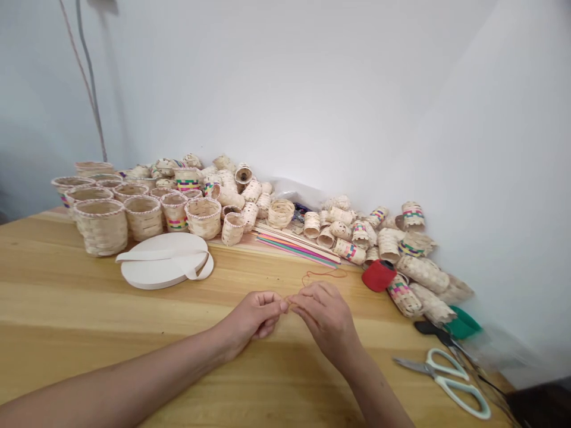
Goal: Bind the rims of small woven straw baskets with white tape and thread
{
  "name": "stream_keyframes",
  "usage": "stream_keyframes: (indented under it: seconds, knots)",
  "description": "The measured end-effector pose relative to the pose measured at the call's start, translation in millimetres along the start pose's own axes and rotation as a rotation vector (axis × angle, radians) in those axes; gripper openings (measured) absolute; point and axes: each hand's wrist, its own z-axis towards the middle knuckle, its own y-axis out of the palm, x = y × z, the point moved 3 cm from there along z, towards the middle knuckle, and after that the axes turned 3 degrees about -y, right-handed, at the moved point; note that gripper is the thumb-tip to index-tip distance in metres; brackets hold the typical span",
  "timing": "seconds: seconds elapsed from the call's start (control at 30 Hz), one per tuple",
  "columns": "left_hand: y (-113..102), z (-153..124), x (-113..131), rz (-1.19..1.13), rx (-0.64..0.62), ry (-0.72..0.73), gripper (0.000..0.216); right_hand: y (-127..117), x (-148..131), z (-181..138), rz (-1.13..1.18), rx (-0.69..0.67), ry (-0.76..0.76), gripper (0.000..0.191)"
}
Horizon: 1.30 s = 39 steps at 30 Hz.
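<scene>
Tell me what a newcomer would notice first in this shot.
Woven strip baskets, many with bright coloured bands, crowd the back of the wooden table. At the centre, the left hand and right hand pinch an orange thread. White-handled scissors lie at lower right.

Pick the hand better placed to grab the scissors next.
Right, probably. The right hand sits closer to the white-handled scissors, with nothing between them on the wooden table. The left hand is farther away, beyond the right. Both pinch the orange thread.
</scene>
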Motion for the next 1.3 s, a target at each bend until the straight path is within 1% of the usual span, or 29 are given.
stream_keyframes:
  seconds: [0.13, 0.27, 0.37, 0.53, 0.7, 0.8, 0.9, 0.97, 1.03, 1.1, 1.17, 1.23, 1.3]
  knots:
    - [0.5, -0.8, -0.9, 0.035, 0.011, -0.03, 0.037, 1.6, 0.1, 0.6, -0.011, -0.028, -0.009, 0.013]
    - [1.0, -0.6, -2.6, 0.092, 0.02, -0.04, 0.039, 2.4, -0.2, 1.0, -0.016, -0.043, -0.027, 0.022]
    - [1.0, 0.1, -3.0, 0.113, 0.024, -0.04, 0.038, 2.9, 0.0, 0.4, -0.013, -0.071, -0.031, 0.023]
    - [-1.2, 2.7, 0.4, 0.152, 0.055, -0.013, 0.038, 5.7, 4.5, -3.9, -0.047, -0.109, 0.034, 0.021]
    - [-8.2, 6.0, 4.9, 0.201, 0.162, 0.058, 0.037, 10.3, 8.4, -6.1, -0.007, -0.155, 0.118, 0.025]
    - [-11.6, 6.9, 4.9, 0.212, 0.202, 0.087, 0.038, 12.5, 8.6, -5.4, 0.161, -0.197, 0.234, 0.029]
    - [-11.4, 7.2, 1.9, 0.208, 0.188, 0.078, 0.04, 16.4, 7.5, -5.4, 0.486, -0.207, 0.393, 0.029]
    - [-9.5, 6.9, -1.1, 0.207, 0.166, 0.064, 0.042, 18.7, 7.2, -5.7, 0.683, -0.144, 0.463, 0.026]
    - [-6.2, 5.9, -3.5, 0.209, 0.135, 0.05, 0.044, 19.0, 8.2, -5.9, 0.759, -0.024, 0.464, 0.02]
    - [-2.1, 4.1, -4.2, 0.225, 0.088, 0.041, 0.045, 16.9, 9.1, -5.7, 0.674, 0.082, 0.387, 0.014]
    - [1.5, 1.9, -2.5, 0.242, 0.05, 0.038, 0.045, 13.8, 8.5, -5.0, 0.473, 0.124, 0.268, 0.013]
    - [2.8, 0.2, 0.7, 0.241, 0.037, 0.038, 0.046, 11.1, 7.3, -4.2, 0.271, 0.116, 0.172, 0.015]
    - [2.0, -0.3, 4.5, 0.232, 0.046, 0.044, 0.047, 9.8, 6.5, -3.8, 0.146, 0.076, 0.125, 0.017]
